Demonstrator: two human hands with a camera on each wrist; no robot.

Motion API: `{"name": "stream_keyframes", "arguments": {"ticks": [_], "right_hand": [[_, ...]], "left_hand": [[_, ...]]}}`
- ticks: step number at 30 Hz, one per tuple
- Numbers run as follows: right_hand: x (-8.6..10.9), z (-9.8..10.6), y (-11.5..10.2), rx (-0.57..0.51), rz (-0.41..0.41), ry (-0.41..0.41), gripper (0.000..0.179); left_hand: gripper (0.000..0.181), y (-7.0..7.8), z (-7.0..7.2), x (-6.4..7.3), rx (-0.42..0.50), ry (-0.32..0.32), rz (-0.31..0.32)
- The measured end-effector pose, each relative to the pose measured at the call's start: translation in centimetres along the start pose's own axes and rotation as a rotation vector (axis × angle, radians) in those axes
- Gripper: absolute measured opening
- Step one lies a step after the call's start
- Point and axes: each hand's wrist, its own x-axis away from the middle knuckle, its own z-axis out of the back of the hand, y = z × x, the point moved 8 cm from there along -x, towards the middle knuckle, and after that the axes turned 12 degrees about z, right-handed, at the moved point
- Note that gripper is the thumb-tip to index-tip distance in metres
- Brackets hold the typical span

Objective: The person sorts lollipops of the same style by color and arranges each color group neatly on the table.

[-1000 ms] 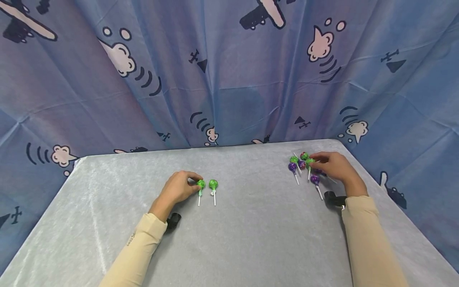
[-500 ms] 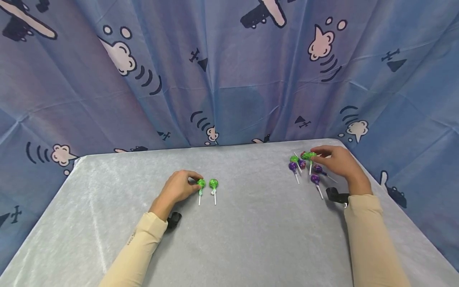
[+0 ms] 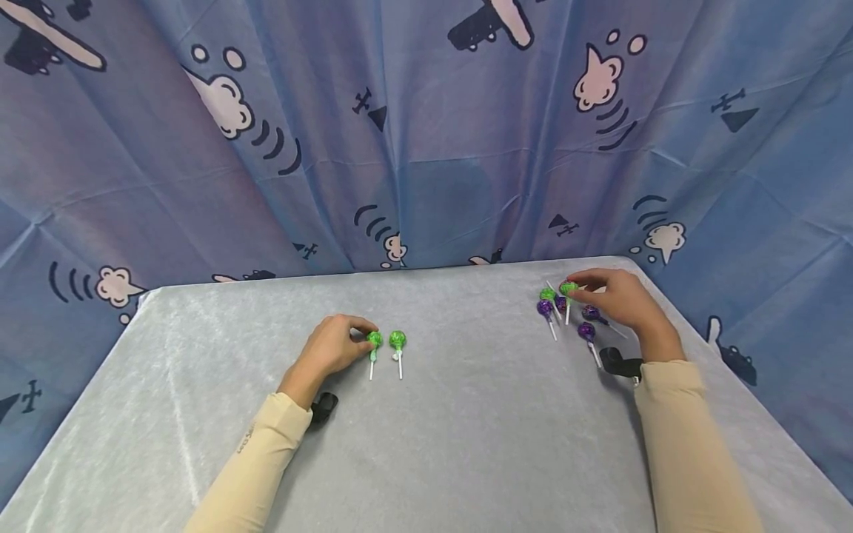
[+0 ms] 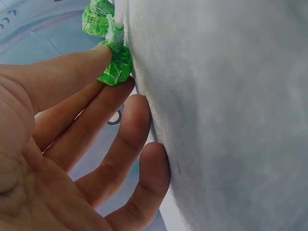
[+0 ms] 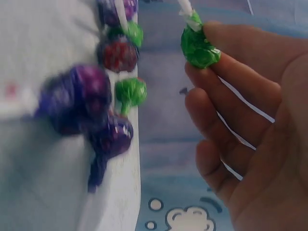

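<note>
In the head view my left hand (image 3: 332, 346) pinches the head of a green-wrapped lollipop (image 3: 375, 339) between thumb and fingers, its stick pointing toward me. The left wrist view shows the thumb on the wrapper of that lollipop (image 4: 117, 67). Just right of it a second green lollipop (image 3: 397, 340) lies on the table. Over on the right, my right hand (image 3: 620, 297) pinches another green lollipop (image 3: 569, 288). The right wrist view shows this lollipop (image 5: 198, 46) held above the tabletop, apart from the pile.
Below and beside the right hand lie purple lollipops (image 3: 586, 331), a green one (image 3: 547, 295) and one with a red and purple wrapper (image 5: 119, 55). A grey cloth covers the table (image 3: 466, 414). Behind its far edge hangs a blue patterned curtain (image 3: 440, 133).
My right hand has lifted the green lollipop away from the pile, moving toward the table's far edge and then slightly left. My left hand has stayed in place on its lollipop.
</note>
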Motion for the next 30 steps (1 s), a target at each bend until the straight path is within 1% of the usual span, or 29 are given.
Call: {"name": "stream_keyframes", "arguments": {"ticks": [3, 8, 15, 20, 24, 27, 30], "right_hand": [[-0.5, -0.6, -0.8, 0.013, 0.017, -0.012, 0.048], [-1.1, -1.5, -1.8, 0.001, 0.027, -0.021, 0.046], [-1.2, -2.0, -2.9, -0.022, 0.040, -0.037, 0.046], [-1.4, -2.2, -3.7, -0.040, 0.048, -0.046, 0.044], [-1.6, -2.5, -4.5, -0.032, 0.083, -0.033, 0.041], [-1.8, -2.8, -5.5, -0.030, 0.127, -0.022, 0.040], [-2.0, -3.1, -6.7, -0.043, 0.154, -0.015, 0.039]], "left_hand": [[0.027, 0.0, 0.0, 0.0, -0.003, 0.001, 0.001], [0.027, 0.0, 0.0, -0.1, -0.008, 0.005, -0.003], [0.027, 0.0, -0.1, 0.1, -0.015, 0.013, -0.006], [0.028, 0.0, -0.3, 0.3, -0.002, 0.005, -0.010], [0.029, 0.0, -0.3, 0.4, 0.016, -0.001, -0.007], [0.030, 0.0, -0.2, 0.3, 0.022, -0.002, -0.001], [0.031, -0.1, -0.2, 0.3, 0.023, -0.005, 0.000]]}}
